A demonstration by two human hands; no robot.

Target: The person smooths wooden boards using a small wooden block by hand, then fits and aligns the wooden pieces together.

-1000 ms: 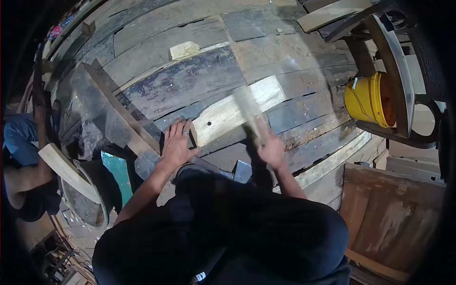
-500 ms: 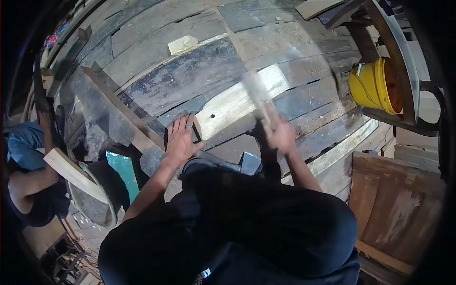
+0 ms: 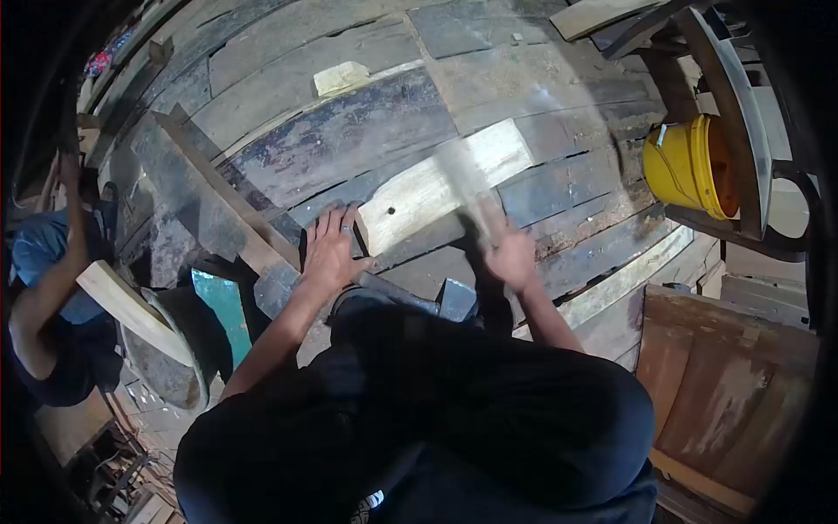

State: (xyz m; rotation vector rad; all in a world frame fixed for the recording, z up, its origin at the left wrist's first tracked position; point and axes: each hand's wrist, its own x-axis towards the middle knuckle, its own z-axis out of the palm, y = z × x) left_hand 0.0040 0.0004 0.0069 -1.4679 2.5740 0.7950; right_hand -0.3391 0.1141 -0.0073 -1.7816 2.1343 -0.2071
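Observation:
A pale wooden board (image 3: 415, 205) with a small dark hole near its left end lies slanting across the floor planks. My left hand (image 3: 330, 253) rests at that left end, fingers stretched and a ring on one of them. My right hand (image 3: 511, 255) is closed round the near end of a long, flat, pale tool (image 3: 461, 173), which crosses over the board. Motion smears the tool, so its kind and whether it touches the wood cannot be made out. Close to my legs lies a tool with a dark handle and metal head (image 3: 457, 299).
A yellow bucket (image 3: 676, 166) lies tipped at right, beside a curved frame. A small pale wood block (image 3: 341, 79) lies beyond the board. At left are an angled beam (image 3: 205, 183), a green panel (image 3: 222, 310) and another person's arm (image 3: 39, 319). Brown panelling (image 3: 716, 375) stands lower right.
My right hand and the blurred tool have shifted slightly left over the board. My left hand keeps its place at the board's end. The other person's arm at left has moved a little.

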